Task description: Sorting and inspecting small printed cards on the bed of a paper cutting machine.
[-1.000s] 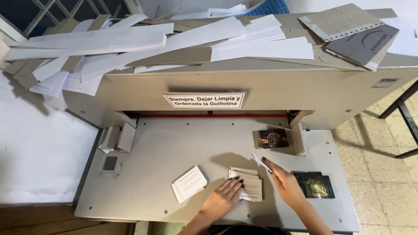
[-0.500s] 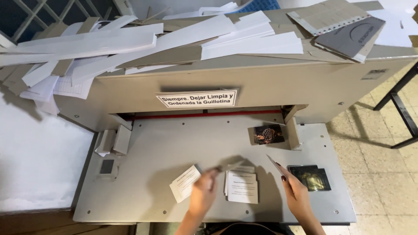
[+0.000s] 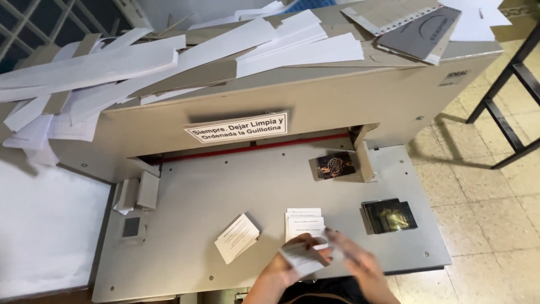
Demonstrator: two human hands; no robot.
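Observation:
My left hand [image 3: 284,269] grips a small stack of white cards [image 3: 304,257] just above the front edge of the grey cutter table [image 3: 236,191]. Blurred by motion, my right hand [image 3: 357,260] is right beside it, fingertips at the stack's right edge; its grip is unclear. Just beyond the hands, a second stack of white cards [image 3: 305,220] lies flat on the table. A third white stack [image 3: 237,237] lies at an angle to the left.
Two stacks of dark printed cards lie on the table, one [image 3: 389,215] at the right and one [image 3: 334,165] by the side fence near the red cutting line. The machine's top carries long paper offcuts [image 3: 169,62] and grey booklets [image 3: 416,28]. Black metal legs [image 3: 506,112] stand on the tiled floor at the right.
Both hands have pulled back from the middle stack to the table's front edge. The left hand now holds a small stack of white cards, and the right hand has closed in on it.

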